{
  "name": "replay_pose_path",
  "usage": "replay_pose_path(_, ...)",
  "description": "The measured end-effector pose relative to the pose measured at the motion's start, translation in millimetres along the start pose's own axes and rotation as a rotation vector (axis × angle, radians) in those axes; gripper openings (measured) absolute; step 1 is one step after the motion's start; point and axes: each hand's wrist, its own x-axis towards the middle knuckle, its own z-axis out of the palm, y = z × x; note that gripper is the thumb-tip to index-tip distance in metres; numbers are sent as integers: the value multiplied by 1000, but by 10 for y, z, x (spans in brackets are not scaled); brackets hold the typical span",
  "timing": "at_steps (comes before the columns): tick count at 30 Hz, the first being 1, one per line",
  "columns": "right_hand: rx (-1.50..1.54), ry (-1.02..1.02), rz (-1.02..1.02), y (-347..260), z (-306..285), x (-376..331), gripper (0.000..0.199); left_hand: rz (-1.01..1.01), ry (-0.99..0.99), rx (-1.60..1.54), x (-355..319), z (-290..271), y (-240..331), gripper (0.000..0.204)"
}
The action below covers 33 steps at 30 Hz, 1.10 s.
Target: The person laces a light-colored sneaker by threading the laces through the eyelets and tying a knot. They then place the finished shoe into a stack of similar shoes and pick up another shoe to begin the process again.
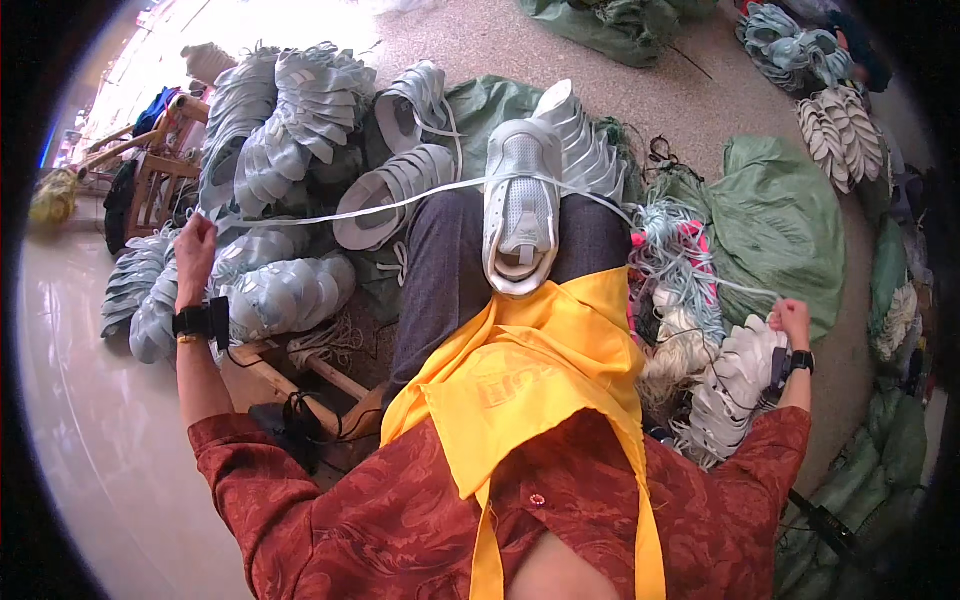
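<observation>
A pale grey shoe upper rests on my lap between my knees, rounded toe away from me and opening toward me. A light-coloured shoelace crosses it near the toe and stretches out to both sides. My left hand, far out to the left, is closed round one end of the lace. Out to the right, my right hand is closed on the other end. The left length runs nearly straight; the right one passes over my knee and a bundle of loose laces.
Stacks of nested pale uppers stand at the left, with single uppers beside my knee. White uppers lie near my right forearm. Green sacks are at the right. A wooden frame sits by my left leg.
</observation>
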Motion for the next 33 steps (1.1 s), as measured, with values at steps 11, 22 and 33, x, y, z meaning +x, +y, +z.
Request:
replay_pose_path(11, 938, -474, -99, -1776, 1458, -1155, 30, -197, -807, -769, -686, 561, 1558, 12)
replay_pose_path(22, 100, -242, -1078, -3665, 2590, -1874, 13, 195, -618, -1017, -879, 1207, 3276, 8)
replay_pose_path(33, 219, -207, -1016, -4020, 3015, -1579, 13, 101, -450, -962, -637, 1503, 3603, 6)
